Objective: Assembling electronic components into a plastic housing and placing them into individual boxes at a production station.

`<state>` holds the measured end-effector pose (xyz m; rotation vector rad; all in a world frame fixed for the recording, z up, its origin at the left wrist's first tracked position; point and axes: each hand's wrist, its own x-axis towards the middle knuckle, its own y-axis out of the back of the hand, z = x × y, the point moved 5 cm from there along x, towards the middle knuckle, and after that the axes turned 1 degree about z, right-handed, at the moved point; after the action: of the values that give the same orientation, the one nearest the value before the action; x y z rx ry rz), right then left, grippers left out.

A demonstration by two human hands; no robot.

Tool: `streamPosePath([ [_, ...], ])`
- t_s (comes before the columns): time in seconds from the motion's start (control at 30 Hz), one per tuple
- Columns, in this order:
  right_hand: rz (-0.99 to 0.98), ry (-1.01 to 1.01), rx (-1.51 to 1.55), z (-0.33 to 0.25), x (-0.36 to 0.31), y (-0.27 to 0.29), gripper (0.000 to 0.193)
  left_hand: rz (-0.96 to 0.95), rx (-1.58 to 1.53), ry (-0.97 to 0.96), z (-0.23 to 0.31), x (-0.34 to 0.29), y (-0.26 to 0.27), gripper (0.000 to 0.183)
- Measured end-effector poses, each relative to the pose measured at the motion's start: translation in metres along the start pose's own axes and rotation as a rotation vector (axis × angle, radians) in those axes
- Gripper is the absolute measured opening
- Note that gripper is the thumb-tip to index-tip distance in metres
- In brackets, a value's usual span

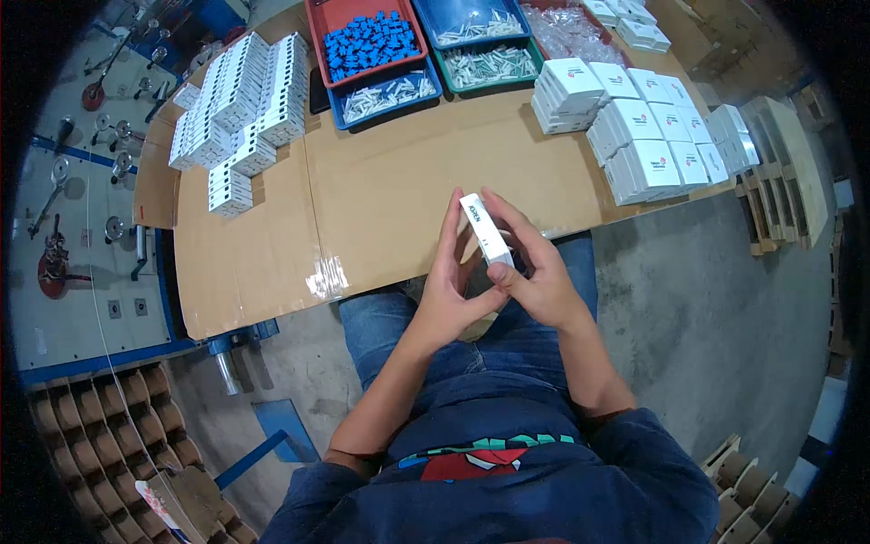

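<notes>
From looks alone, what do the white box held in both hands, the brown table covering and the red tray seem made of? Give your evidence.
White box: smooth, pale plastic or coated card; even faces and crisp edges leave it open.
Brown table covering: probably cardboard, mostly matt, with a straight seam.
Red tray: likely moulded plastic, suggested by uniform colour and a raised rim.

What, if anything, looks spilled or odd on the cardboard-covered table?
Nothing looks spilled: the blue pieces lie in the red tray. The handheld white box seems undamaged. Only a glossy, uneven patch near the cardboard front edge stands out, perhaps wrinkled tape.
</notes>
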<state>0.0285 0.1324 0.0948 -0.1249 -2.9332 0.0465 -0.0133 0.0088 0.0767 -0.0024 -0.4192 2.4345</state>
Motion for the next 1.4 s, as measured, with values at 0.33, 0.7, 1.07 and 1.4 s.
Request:
streamPosePath([
  [0.33, -0.029, 0.217, -0.39, -0.002, 0.003, -0.014, 0.067, 0.273, -0.471, 0.463, 0.003, -0.009, -0.017, 0.054],
  [0.7, 0.019, 0.377, -0.403, 0.01, 0.001, -0.013, 0.081, 0.359, -0.471, 0.326, -0.006, -0.017, -0.026, 0.053],
  [1.07, 0.042, 0.415, -0.456, 0.011, -0.001, -0.014, 0.082, 0.41, -0.489, 0.281, -0.008, -0.019, -0.033, 0.051],
  [1.4, 0.037, 0.426, -0.453, 0.013, -0.002, -0.016, 0.077, 0.482, -0.435, 0.261, -0.021, -0.022, -0.032, 0.051],
])
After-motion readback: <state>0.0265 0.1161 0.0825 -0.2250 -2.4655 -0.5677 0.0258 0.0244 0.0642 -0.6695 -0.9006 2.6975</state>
